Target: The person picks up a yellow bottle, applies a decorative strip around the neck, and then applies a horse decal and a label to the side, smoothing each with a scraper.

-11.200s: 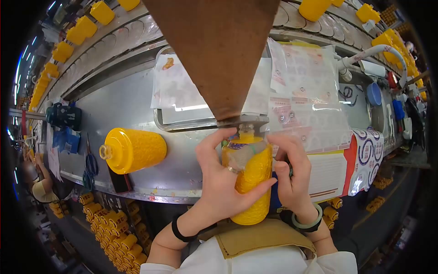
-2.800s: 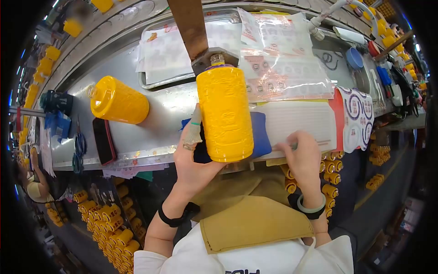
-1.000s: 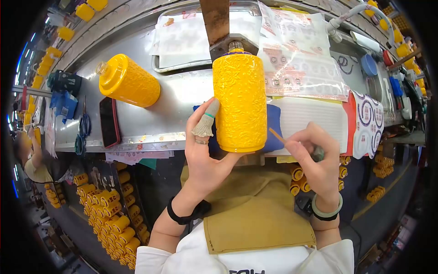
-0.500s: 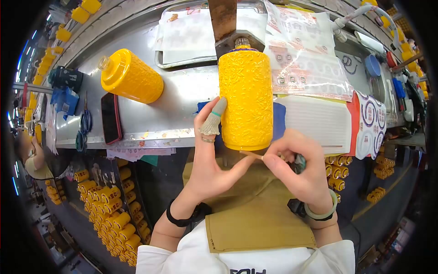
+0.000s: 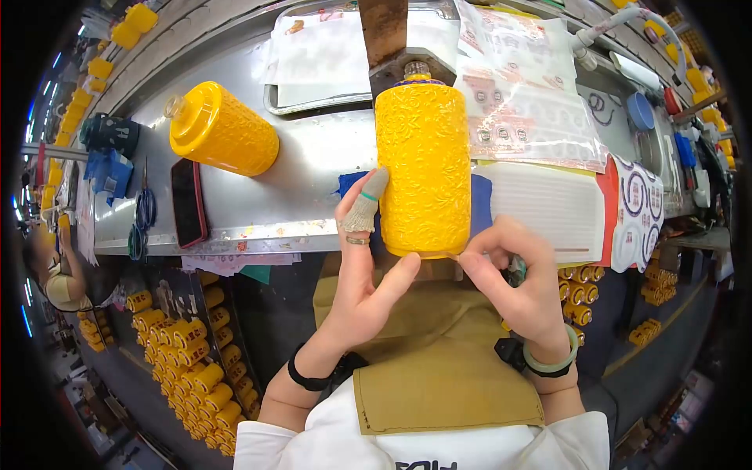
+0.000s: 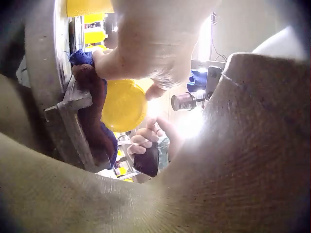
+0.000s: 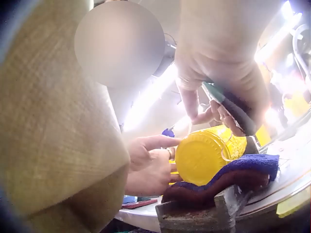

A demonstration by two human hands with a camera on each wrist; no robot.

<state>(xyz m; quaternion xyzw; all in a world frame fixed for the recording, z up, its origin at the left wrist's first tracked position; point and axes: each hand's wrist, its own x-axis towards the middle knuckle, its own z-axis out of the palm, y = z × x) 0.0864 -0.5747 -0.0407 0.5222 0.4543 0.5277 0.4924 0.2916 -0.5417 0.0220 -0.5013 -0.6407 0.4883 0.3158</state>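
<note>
A yellow embossed bottle (image 5: 423, 164) with a clear neck lies with its base toward me, its neck at a metal bracket (image 5: 384, 35). My left hand (image 5: 362, 274) holds it: the index finger, in a grey finger cover (image 5: 374, 185), rests along its left side, the thumb is at the base rim. At the right of that rim my right hand (image 5: 521, 282) pinches the end of a thin brownish strip (image 5: 439, 256), which runs along the edge. A dark and green wad (image 7: 235, 109) is tucked in the right palm. In the left wrist view the bottle's round base (image 6: 124, 107) shows.
Blue cloth (image 5: 480, 207) lies under the bottle. A second yellow bottle (image 5: 227, 129), a phone (image 5: 189, 204) and scissors (image 5: 143, 211) are on the left. Lined sheets (image 5: 540, 211) and printed transfer sheets (image 5: 525, 102) lie on the right. Several yellow bottles (image 5: 188, 345) are stacked below the table.
The bottle has been turned, and my right hand has brought the thin strip from the right to its base rim. The left thumb has come off the strip's end onto the rim.
</note>
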